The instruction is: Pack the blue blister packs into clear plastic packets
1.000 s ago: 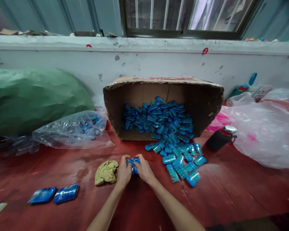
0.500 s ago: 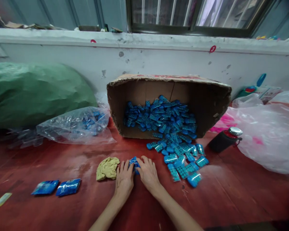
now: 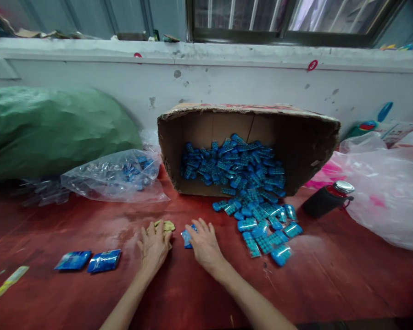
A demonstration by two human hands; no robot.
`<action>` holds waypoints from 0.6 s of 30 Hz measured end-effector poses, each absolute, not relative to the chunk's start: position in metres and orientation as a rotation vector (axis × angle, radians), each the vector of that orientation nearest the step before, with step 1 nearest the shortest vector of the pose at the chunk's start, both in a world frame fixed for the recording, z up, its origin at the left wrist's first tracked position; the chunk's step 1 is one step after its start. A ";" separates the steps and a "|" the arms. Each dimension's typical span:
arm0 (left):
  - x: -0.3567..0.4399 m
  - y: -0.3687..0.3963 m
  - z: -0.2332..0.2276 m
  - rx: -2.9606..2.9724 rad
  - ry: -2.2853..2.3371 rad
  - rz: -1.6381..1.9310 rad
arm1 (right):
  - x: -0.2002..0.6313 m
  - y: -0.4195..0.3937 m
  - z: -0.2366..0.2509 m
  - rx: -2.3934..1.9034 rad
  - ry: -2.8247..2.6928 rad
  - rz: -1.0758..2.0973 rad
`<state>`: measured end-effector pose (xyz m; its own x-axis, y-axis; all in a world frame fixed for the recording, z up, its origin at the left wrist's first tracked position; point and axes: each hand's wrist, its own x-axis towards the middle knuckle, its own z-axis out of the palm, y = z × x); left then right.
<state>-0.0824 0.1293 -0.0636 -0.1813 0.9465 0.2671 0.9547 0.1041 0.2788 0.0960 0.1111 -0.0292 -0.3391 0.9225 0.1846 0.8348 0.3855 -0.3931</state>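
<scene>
My left hand [image 3: 154,245] lies over a crumpled yellow-green lump [image 3: 165,226], perhaps a cloth. Its fingers are spread, and most of the lump is hidden under them. To the right of it, a small flat blue packet [image 3: 186,238] rests on the red table. My right hand [image 3: 205,243] is at the packet's right side with fingers apart, covering part of it; whether it presses on it I cannot tell. Two shiny blue packets, a left one [image 3: 73,260] and a right one [image 3: 104,261], lie side by side further left.
Behind my hands a cardboard box [image 3: 304,158] lies on its side, spilling several blue bubble-patterned pieces [image 3: 251,208] onto the table. A dark bottle [image 3: 325,199] and pink-white plastic bags [image 3: 385,197] are right. At left are a clear bag [image 3: 96,178], a green sack [image 3: 58,133] and a yellow strip [image 3: 10,282].
My left hand has moved left, off the small blue packet and onto the yellow-green lump. My right hand stays by the packet. The whole view has shifted slightly.
</scene>
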 end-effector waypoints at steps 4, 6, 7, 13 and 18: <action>-0.099 0.144 -0.067 -2.089 -2.293 -1.055 | 0.045 0.130 -0.023 -1.341 -2.428 0.317; -0.104 0.148 -0.064 -1.980 -2.341 -1.197 | 0.024 0.139 -0.024 -1.245 -2.445 0.296; -0.106 0.148 -0.062 -1.921 -2.366 -1.220 | 0.016 0.143 -0.025 -1.212 -2.447 0.288; -0.091 0.147 -0.060 -1.990 -2.154 -1.231 | 0.016 0.146 -0.030 -1.285 -2.407 0.269; -0.076 0.153 -0.060 -2.215 -1.918 -0.823 | 0.070 0.121 -0.030 -1.383 -2.400 0.230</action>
